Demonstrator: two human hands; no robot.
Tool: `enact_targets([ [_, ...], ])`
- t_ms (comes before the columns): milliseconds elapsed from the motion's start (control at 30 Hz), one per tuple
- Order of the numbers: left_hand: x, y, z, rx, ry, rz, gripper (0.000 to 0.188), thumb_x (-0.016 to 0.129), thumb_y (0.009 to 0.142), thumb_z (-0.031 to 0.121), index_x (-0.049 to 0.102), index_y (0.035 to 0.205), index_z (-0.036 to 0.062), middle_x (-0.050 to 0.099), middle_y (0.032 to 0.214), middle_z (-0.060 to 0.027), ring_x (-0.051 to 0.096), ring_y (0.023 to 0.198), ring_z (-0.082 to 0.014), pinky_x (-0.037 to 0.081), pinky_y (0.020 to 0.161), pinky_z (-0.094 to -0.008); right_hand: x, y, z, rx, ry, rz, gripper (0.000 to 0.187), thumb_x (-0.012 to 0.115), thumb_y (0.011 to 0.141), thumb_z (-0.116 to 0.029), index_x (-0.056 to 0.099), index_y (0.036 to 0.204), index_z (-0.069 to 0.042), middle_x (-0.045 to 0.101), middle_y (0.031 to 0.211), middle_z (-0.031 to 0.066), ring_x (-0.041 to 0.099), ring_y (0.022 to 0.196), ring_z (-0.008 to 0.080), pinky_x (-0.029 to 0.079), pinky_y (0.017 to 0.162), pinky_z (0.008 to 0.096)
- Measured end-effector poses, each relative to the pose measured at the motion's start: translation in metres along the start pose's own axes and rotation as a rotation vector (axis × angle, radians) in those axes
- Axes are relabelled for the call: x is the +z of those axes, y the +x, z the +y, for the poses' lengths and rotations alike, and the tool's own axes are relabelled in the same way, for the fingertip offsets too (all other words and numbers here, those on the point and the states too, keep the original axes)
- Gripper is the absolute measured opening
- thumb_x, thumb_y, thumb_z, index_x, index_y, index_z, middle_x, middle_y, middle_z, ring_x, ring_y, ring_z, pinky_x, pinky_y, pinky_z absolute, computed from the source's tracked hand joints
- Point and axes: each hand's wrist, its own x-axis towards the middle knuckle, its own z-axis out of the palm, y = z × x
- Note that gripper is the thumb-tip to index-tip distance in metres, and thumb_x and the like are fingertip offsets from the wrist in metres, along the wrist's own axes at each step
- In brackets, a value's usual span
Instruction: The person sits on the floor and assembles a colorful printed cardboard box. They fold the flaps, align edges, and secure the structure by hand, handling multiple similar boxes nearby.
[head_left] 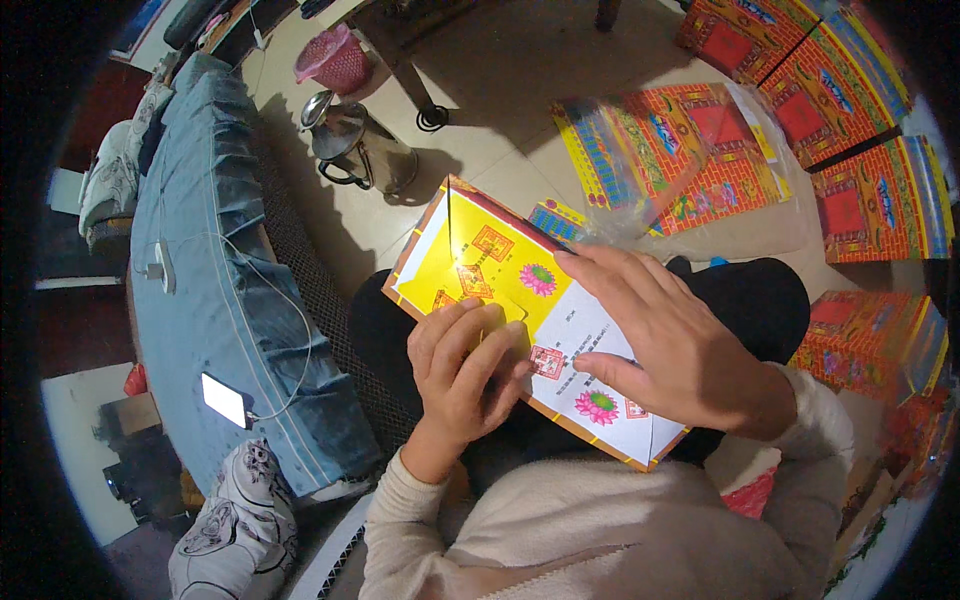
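A flat, rectangular paper packet (545,318) lies slanted across my lap, half yellow and half white on top. Red square stamps and pink lotus flowers are printed on it, and its border is orange. My left hand (462,365) is closed at the packet's near edge, its curled fingers at a yellow paper flap; the thumb is partly hidden. My right hand (685,340) lies flat over the white half, thumb spread on the face and fingers stretched along the far edge.
Orange brick-patterned paper sheets (690,150) in clear plastic lie ahead, with stacks of similar packets (880,200) along the right. A metal kettle (365,150) and pink basket (335,60) stand ahead left. A blue-covered seat (210,330) bears a phone (228,400) on a cable.
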Motion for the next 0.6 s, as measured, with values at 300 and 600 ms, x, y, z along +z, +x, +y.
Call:
enact_targets([
  [300, -0.002, 0.001, -0.004, -0.006, 0.014, -0.062, 0.037, 0.076, 0.084, 0.021, 0.071, 0.118, 0.0087, 0.065, 0.125, -0.0148, 0.06, 0.119, -0.0359, 0.044, 0.104, -0.0484, 0.004, 0.009, -0.002, 0.007, -0.003, -0.024, 0.079, 0.076, 0.087, -0.011, 0.037, 0.154, -0.001, 0.043, 0.151, 0.0259, 0.046, 0.139, 0.0444, 0.039, 0.114, 0.0458],
  [600, -0.001, 0.007, -0.006, -0.025, -0.03, -0.078, 0.035, 0.074, 0.086, 0.023, 0.071, 0.117, 0.0088, 0.068, 0.126, -0.0143, 0.062, 0.124, -0.034, 0.043, 0.103, -0.0465, 0.004, 0.024, -0.003, -0.018, -0.004, -0.038, 0.077, 0.073, 0.089, -0.011, 0.036, 0.155, 0.0, 0.04, 0.152, 0.027, 0.045, 0.139, 0.0451, 0.039, 0.115, 0.046],
])
